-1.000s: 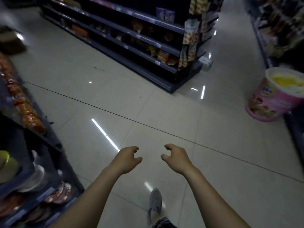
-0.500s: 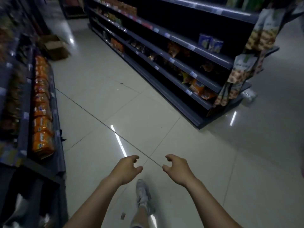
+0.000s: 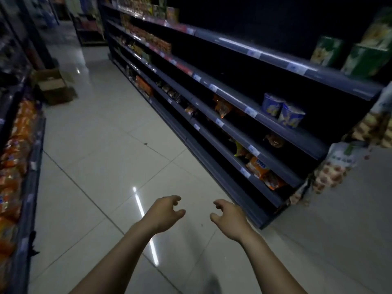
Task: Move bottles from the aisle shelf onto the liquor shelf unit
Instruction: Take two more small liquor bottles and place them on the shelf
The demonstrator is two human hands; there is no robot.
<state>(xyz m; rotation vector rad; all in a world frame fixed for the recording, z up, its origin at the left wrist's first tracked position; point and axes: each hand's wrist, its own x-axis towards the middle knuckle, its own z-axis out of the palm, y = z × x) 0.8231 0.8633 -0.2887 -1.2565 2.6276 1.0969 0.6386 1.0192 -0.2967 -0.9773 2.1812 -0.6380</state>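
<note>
The floor (image 3: 106, 155) is pale grey tile with thin dark joints, and the shelves (image 3: 273, 57) are dark blue-grey with white labels. The packets (image 3: 19, 132) on the left are orange, the two tubs (image 3: 291, 117) blue with yellow print, the boxes (image 3: 364, 60) green. The carton (image 3: 55, 85) is brown, and the bags (image 3: 333, 170) white with brown speckling.

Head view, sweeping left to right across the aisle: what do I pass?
Row of orange snack packets → open brown cardboard box → empty left hand → empty right hand → two blue round tubs → green cartons, top right.
</note>
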